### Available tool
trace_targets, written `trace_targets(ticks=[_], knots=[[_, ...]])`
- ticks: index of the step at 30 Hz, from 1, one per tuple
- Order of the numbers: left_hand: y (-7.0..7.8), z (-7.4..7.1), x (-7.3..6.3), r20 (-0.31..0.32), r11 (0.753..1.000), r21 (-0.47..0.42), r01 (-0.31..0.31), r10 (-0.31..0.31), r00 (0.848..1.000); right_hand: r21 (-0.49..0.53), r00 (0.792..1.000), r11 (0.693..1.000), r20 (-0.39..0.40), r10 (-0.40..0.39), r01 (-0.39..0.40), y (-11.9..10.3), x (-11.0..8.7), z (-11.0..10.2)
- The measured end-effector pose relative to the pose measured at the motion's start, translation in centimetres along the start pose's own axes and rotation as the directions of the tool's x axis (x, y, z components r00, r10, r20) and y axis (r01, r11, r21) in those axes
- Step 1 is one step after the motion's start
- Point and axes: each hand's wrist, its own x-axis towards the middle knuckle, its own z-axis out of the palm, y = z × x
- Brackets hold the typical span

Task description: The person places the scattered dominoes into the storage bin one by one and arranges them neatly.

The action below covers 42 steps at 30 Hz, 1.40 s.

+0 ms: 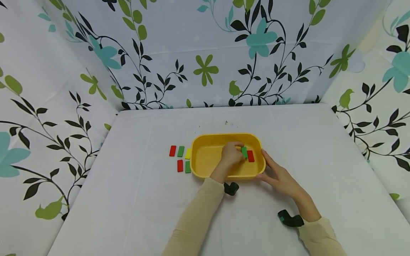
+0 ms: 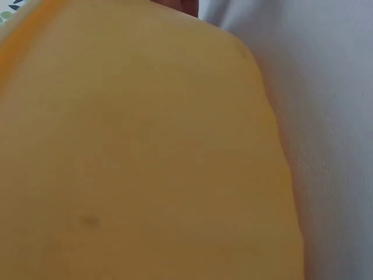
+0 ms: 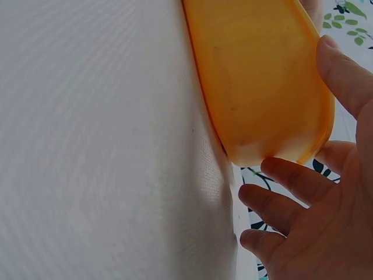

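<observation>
A yellow tray stands on the white table; its outer wall fills most of the left wrist view. My left hand reaches into the tray with curled fingers, pinching a small green block at its fingertips. The fingertips are partly hidden. Right beside that block, a red block lies in the tray. At the tray's right end, my right hand rests with fingers spread. In the right wrist view its thumb touches the tray rim and a fingertip meets the end wall.
Left of the tray lie two red blocks, two green blocks and a yellow block, which the tray's rim partly hides. Patterned cloth surrounds the table at the back and sides. Small specks lie behind the tray.
</observation>
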Motion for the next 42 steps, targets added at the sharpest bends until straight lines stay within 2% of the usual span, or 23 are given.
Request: trace_targets(ticks=[6, 10, 18, 26, 42], knots=[[0.11, -0.01, 0.03, -0.004, 0.993, 0.119, -0.007, 0.007, 1.0, -0.001, 1.0, 1.0, 0.009, 0.004, -0.004, -0.2, 0.0, -0.01], [0.03, 0.04, 0.08, 0.008, 0.987, 0.162, -0.018, 0.017, 1.0, 0.002, 1.0, 1.0, 0.009, 0.0, 0.0, -0.15, -0.03, 0.01], [0.01, 0.2, 0.01, 0.046, 0.989, 0.146, -0.009, 0.002, 0.999, 0.011, 1.0, 1.0, 0.007, -0.004, 0.004, 0.1, -0.11, -0.01], [0.06, 0.27, -0.1, 0.055, 0.99, 0.143, 0.0, -0.008, 0.998, 0.011, 1.0, 1.0, 0.001, -0.013, 0.013, 0.15, -0.14, 0.06], [-0.02, 0.06, -0.39, 0.065, 0.984, 0.173, -0.051, 0.04, 0.997, 0.016, 1.0, 1.0, 0.01, -0.002, 0.002, -0.08, 0.04, 0.09]])
